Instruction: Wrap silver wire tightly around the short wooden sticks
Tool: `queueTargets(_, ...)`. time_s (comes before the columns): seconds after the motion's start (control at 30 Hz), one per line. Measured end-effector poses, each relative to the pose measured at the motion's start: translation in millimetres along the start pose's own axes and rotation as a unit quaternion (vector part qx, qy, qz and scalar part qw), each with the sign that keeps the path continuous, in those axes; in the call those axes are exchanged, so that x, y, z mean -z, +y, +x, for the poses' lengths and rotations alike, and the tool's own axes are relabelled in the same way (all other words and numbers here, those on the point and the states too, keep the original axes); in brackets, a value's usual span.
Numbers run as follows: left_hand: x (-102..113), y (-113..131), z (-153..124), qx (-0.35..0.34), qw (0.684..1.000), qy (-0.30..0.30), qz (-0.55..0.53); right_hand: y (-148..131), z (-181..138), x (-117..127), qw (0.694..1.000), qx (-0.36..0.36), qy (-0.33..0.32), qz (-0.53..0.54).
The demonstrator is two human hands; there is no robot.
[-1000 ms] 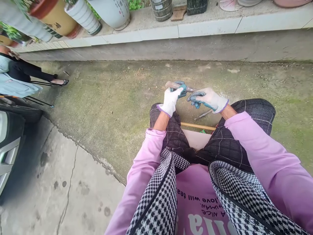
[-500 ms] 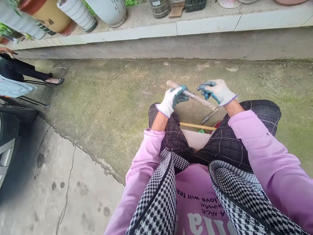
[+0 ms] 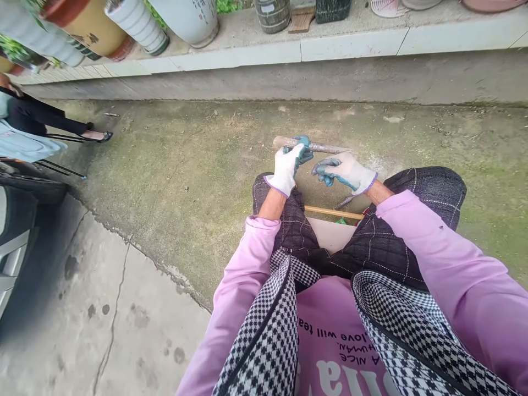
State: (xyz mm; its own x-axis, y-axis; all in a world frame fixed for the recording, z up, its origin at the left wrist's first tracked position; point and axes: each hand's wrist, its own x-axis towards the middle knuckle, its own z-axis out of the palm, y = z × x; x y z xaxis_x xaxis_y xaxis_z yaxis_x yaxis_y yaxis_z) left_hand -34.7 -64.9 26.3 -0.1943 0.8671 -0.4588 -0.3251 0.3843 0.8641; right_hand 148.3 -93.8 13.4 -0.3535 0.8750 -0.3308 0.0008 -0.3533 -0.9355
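Observation:
I sit over mossy concrete, both hands in white gloves with teal palms. My left hand point(image 3: 290, 163) is closed round a long grey, dusty rod point(image 3: 325, 147) that lies level across the view, its pale end sticking out to the left. My right hand point(image 3: 345, 171) hovers just below the rod's right part, fingers curled and slightly apart, and I cannot see anything in it. Between my knees lie a thin metal tool point(image 3: 343, 202) and a yellow wooden stick point(image 3: 333, 213) on the ground.
A raised concrete ledge point(image 3: 346, 47) with several ceramic pots point(image 3: 136, 25) runs along the far side. Another person's leg and shoe point(image 3: 95, 135) show at the far left. A car's body point(image 3: 16, 236) is at the left edge. Cracked pavement point(image 3: 124, 308) lies at lower left.
The rod, tilted down to the right half a second ago, is level again. My right hand has come down and left, from beside the rod's far end to just beneath it.

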Motion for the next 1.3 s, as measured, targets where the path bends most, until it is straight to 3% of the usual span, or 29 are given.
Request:
queueTargets(0.2,-5.5,-8.3,-5.0,-0.061,0.993,-0.002,0.104,-7.4,0.7,24.5,0.996,0.024,0.077,-0.023)
queueTargets(0.43,-1.6,-8.4,-2.2,0.021,0.996,-0.032,0.081,-11.3,10.8,52.4,0.990,0.019,0.135,-0.039)
queueTargets(0.6,6.5,0.2,-4.7,0.086,0.993,-0.075,0.030,-9.2,18.6,50.0,0.992,0.019,0.119,-0.033)
queueTargets(0.77,8.4,6.1,-5.0,0.121,0.989,-0.089,-0.009,0.2,21.2,28.5,0.996,-0.017,0.092,0.010)
queueTargets(0.9,6.6,5.4,-2.8,0.095,0.992,-0.069,-0.034,7.3,17.2,12.9,0.999,-0.030,0.033,0.009)
queueTargets(1.1,0.1,-2.4,6.6,0.026,0.999,-0.011,-0.042,4.5,8.9,3.5,1.000,-0.014,0.020,0.018)
queueTargets(1.2,-3.5,-6.8,8.5,-0.009,0.999,0.020,-0.025,0.1,5.5,5.1,1.000,0.009,0.008,0.020)
queueTargets(1.3,-4.0,-8.7,6.2,-0.031,0.999,0.013,0.005,-4.8,5.1,16.5,0.999,0.028,0.029,0.017)
